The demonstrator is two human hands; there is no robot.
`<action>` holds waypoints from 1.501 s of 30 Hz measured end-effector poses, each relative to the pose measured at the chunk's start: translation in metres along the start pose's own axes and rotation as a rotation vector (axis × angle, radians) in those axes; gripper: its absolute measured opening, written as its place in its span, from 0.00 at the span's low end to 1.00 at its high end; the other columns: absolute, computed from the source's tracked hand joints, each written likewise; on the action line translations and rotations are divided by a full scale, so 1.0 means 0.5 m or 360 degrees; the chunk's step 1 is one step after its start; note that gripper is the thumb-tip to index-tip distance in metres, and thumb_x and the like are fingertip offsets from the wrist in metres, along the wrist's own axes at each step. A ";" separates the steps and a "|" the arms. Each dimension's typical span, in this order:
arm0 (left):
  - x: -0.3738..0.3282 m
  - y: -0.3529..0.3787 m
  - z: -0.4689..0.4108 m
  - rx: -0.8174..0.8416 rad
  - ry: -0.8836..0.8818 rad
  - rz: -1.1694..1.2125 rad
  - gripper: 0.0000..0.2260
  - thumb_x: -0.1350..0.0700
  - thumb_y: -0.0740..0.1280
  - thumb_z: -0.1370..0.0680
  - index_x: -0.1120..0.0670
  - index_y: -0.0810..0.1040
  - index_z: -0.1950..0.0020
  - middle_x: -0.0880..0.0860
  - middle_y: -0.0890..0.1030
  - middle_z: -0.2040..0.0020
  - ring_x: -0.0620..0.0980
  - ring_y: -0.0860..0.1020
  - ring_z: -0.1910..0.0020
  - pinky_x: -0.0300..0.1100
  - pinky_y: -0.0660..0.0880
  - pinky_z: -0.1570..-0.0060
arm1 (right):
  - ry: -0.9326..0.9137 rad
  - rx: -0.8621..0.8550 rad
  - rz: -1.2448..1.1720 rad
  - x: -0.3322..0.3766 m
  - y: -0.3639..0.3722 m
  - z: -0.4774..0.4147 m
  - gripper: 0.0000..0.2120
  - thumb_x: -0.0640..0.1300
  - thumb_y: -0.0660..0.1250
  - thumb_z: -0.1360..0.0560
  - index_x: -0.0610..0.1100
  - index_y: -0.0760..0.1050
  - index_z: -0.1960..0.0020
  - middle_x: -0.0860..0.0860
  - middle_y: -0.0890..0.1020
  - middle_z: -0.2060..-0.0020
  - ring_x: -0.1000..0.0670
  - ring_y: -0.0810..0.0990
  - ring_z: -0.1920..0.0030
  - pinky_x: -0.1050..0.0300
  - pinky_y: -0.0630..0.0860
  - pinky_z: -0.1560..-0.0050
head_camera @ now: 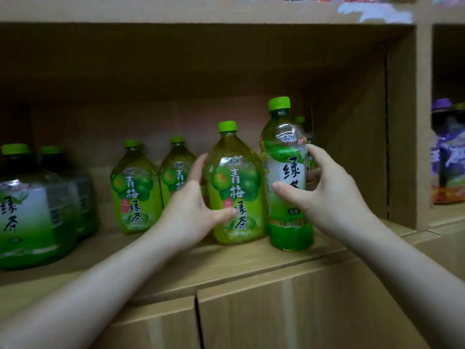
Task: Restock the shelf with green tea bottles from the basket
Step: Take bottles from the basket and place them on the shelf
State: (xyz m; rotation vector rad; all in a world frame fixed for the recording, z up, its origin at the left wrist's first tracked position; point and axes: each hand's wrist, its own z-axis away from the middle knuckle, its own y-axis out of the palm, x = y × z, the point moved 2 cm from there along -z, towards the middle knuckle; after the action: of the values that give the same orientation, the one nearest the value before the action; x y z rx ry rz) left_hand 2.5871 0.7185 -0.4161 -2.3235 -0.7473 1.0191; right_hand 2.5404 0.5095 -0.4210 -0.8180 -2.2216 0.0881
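Grip on glossy plastic: left hand [191, 210], squat bottle [236, 187]; right hand [327, 195], tall bottle [286, 157].

On the shelf [251, 259], near its front edge and right of middle, the tall tea bottle [288, 177] stands upright just right of a plum tea bottle [236, 187], with another bottle [300, 120] behind it. Two more plum tea bottles [137, 187] [176, 170] stand further left and back. Two large bottles [27, 210] [75, 182] sit at the left end, one behind the other.

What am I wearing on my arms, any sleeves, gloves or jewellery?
Nothing shows: the left forearm and right forearm are bare, no sleeve in view; the left grip and right grip carry no glove, ring or watch.
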 end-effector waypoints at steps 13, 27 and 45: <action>-0.030 0.020 -0.006 -0.0177 -0.0139 -0.0273 0.55 0.50 0.80 0.38 0.38 0.43 0.25 0.55 0.72 0.32 0.55 0.77 0.41 0.50 0.73 0.38 | 0.0552 -0.0124 0.0238 -0.155 -0.012 -0.150 0.36 0.52 0.71 0.28 0.54 0.55 0.27 0.44 0.78 0.39 0.38 0.78 0.41 0.40 0.76 0.44; -0.005 0.032 -0.030 -0.0055 -0.0048 -0.0438 0.60 0.40 0.78 0.41 0.33 0.30 0.30 0.55 0.58 0.23 0.57 0.80 0.44 0.54 0.78 0.45 | 0.0371 -0.0186 0.0873 -0.179 -0.002 -0.189 0.40 0.53 0.67 0.25 0.51 0.45 0.24 0.41 0.76 0.43 0.40 0.80 0.48 0.47 0.76 0.53; 0.030 -0.028 -0.043 -0.0015 0.0361 -0.0376 0.49 0.45 0.76 0.34 0.45 0.48 0.23 0.46 0.57 0.24 0.46 0.55 0.26 0.36 0.53 0.31 | 0.0210 0.0605 0.0366 0.058 0.096 -0.070 0.57 0.70 0.70 0.39 0.58 0.39 0.23 0.47 0.78 0.37 0.49 0.78 0.40 0.51 0.75 0.38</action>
State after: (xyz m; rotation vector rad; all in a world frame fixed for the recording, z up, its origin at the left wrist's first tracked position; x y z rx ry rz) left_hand 2.6081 0.7337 -0.4019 -2.2448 -0.9082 0.6386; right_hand 2.5746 0.5582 -0.3921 -0.8335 -1.8980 0.5347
